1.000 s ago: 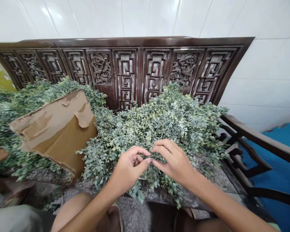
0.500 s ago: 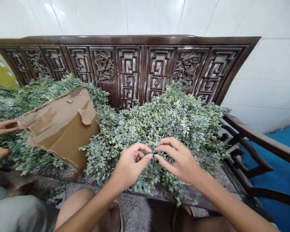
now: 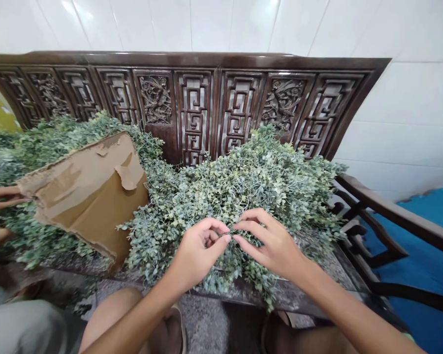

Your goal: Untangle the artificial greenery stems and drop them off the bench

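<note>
Newly in at the left edge since the first frame: another person's two hands (image 3: 2, 197), beside a torn cardboard sheet (image 3: 84, 196). Left hand (image 3: 199, 255) and right hand (image 3: 271, 241): grips both pinching, fingertips almost meeting on thin stems of artificial leafy vines (image 3: 229, 196), heaped on a speckled stone seat (image 3: 291, 295) before a carved wooden backrest (image 3: 195, 113).

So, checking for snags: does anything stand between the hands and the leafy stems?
Nothing visible: the left hand and right hand touch the leafy stems directly; the torn cardboard lies well left of them.
</note>
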`<state>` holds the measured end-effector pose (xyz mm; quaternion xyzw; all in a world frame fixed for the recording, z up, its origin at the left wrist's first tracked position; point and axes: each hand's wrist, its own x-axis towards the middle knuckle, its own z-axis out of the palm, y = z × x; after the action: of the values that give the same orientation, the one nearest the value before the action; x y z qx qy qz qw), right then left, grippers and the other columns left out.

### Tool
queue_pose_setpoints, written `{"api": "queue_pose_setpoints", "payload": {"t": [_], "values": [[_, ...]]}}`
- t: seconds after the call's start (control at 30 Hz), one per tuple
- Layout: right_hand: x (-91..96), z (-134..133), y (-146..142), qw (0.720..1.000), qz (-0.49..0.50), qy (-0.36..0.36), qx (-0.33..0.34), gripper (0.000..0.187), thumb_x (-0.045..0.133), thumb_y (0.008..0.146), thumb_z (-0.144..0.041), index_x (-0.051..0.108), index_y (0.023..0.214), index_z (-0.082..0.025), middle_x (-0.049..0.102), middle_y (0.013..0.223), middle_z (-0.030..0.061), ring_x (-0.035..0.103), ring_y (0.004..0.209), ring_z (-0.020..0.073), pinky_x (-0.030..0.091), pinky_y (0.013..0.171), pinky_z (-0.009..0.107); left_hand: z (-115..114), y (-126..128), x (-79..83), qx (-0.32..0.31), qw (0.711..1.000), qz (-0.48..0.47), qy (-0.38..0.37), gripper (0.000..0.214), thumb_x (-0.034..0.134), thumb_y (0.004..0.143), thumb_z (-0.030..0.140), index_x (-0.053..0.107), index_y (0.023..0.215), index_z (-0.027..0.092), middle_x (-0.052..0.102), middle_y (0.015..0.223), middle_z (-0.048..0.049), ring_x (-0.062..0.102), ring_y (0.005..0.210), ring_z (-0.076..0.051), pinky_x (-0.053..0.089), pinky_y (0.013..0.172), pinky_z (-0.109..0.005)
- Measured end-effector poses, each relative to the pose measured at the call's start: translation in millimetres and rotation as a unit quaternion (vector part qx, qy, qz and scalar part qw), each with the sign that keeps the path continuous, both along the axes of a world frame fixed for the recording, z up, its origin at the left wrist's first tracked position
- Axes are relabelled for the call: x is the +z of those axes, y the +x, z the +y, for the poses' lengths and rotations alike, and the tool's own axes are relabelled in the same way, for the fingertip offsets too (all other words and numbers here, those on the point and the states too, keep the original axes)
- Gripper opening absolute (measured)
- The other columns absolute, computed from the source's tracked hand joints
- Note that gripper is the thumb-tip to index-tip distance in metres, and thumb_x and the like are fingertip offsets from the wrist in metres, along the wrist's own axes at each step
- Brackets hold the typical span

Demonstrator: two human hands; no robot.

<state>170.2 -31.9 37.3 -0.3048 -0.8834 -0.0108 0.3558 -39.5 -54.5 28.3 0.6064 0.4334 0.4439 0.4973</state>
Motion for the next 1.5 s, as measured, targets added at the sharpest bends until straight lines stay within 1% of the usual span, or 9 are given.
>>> {"api": "queue_pose_setpoints", "payload": {"t": [0.4,0.63,0.83,1.1,1.27,1.43,1.5], "values": [[1.0,-2.0,-1.1,1.000,-0.008,-0.006,-0.002,0.016,0.060,0.093,-0.021,0.064,0.109,-0.019,0.060,0.105,0.0101,0.060,0.097,0.0223,0.053,0.084,0.039,0.2,1.0,3.1,-0.003,1.000,0.001,-0.001,0.014,0.064,0.087,0.028,0.062,0.094,0.017,0.053,0.069,0.0031,0.047,0.064,-0.011,0.037,0.061,-0.025],[1.6,-2.5,0.1,1.000,-0.009,-0.006,-0.003,0.016,0.059,0.093,-0.022,0.064,0.108,-0.019,0.060,0.105,0.0102,0.061,0.097,0.0227,0.054,0.083,0.040,0.2,1.0,0.6,-0.004,1.000,0.005,0.000,0.014,0.064,0.088,0.029,0.062,0.095,0.017,0.054,0.070,0.0029,0.048,0.064,-0.011,0.037,0.062,-0.025],[1.3,-2.8,1.0,1.000,-0.013,-0.003,-0.004,0.017,0.060,0.093,-0.021,0.064,0.109,-0.019,0.060,0.106,0.0105,0.060,0.099,0.0230,0.053,0.085,0.040,0.7,3.0,2.4,-0.009,1.000,0.005,0.002,0.013,0.064,0.087,0.027,0.062,0.094,0.017,0.054,0.070,0.0029,0.048,0.064,-0.011,0.038,0.062,-0.025],[1.1,-1.6,1.0,1.000,-0.013,0.009,-0.005,0.016,0.060,0.093,-0.021,0.064,0.108,-0.018,0.060,0.105,0.0103,0.060,0.096,0.0222,0.053,0.082,0.039,0.5,3.7,1.8,-0.012,1.000,0.004,0.002,0.015,0.065,0.087,0.029,0.062,0.095,0.017,0.053,0.069,0.0031,0.048,0.064,-0.011,0.038,0.062,-0.025],[-0.4,-1.3,2.9,1.000,-0.013,0.000,0.000,0.016,0.060,0.093,-0.021,0.063,0.108,-0.019,0.059,0.106,0.0102,0.058,0.098,0.0224,0.053,0.084,0.039,1.0,4.0,2.0,-0.011,1.000,0.004,0.000,0.016,0.064,0.087,0.031,0.062,0.095,0.017,0.054,0.069,0.0025,0.049,0.064,-0.012,0.038,0.062,-0.025],[3.5,-2.7,2.0,1.000,-0.019,-0.021,-0.001,0.009,0.058,0.095,-0.022,0.065,0.099,-0.019,0.055,0.099,0.0091,0.057,0.086,0.0201,0.053,0.075,0.036,2.0,3.9,1.0,-0.012,1.000,0.002,-0.008,0.019,0.066,0.086,0.031,0.062,0.097,0.017,0.055,0.070,0.0019,0.050,0.064,-0.012,0.039,0.061,-0.025],[4.3,-3.6,0.9,0.999,-0.017,-0.033,0.000,0.009,0.058,0.095,-0.022,0.066,0.099,-0.019,0.053,0.100,0.0093,0.056,0.086,0.0198,0.053,0.074,0.035,2.2,4.2,0.7,-0.011,1.000,-0.004,-0.005,0.020,0.067,0.085,0.031,0.062,0.098,0.016,0.056,0.071,0.0015,0.050,0.065,-0.012,0.040,0.061,-0.025]]}}
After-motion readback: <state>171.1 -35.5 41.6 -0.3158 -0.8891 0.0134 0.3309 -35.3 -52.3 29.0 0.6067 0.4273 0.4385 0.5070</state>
